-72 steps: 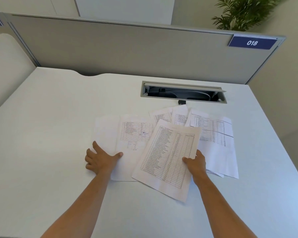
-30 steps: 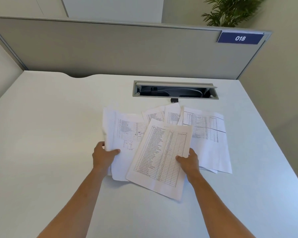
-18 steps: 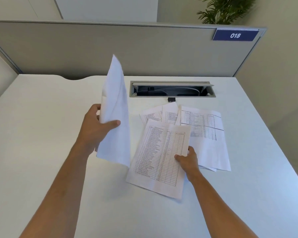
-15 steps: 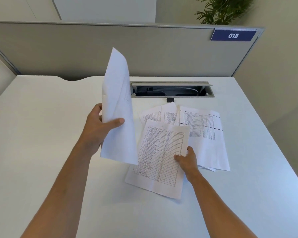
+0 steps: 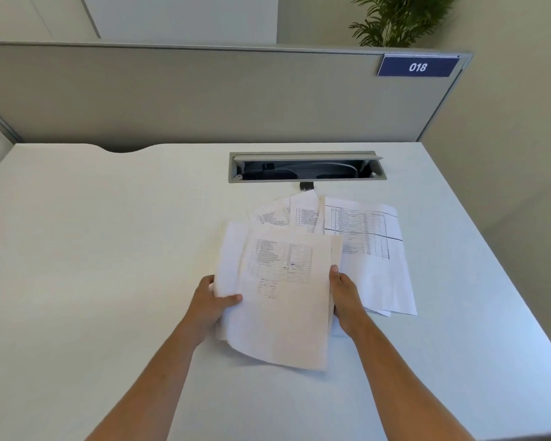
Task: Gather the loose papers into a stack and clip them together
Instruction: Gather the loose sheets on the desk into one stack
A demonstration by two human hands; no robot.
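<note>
The left hand (image 5: 210,300) has brought its sheets down onto the pile in the middle of the frame, and now both hands pinch this small stack (image 5: 280,294), right hand (image 5: 344,294) too, while loose papers (image 5: 372,249) wait on the desk (image 5: 93,249) at right.

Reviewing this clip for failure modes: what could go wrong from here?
1. The held sheets are skewed between the left hand and right hand; squaring may let one slip.
2. The loose sheets lie fanned at different angles; some could be missed.
3. A small black object, possibly the clip, sits near the open cable tray and might drop in.
</note>
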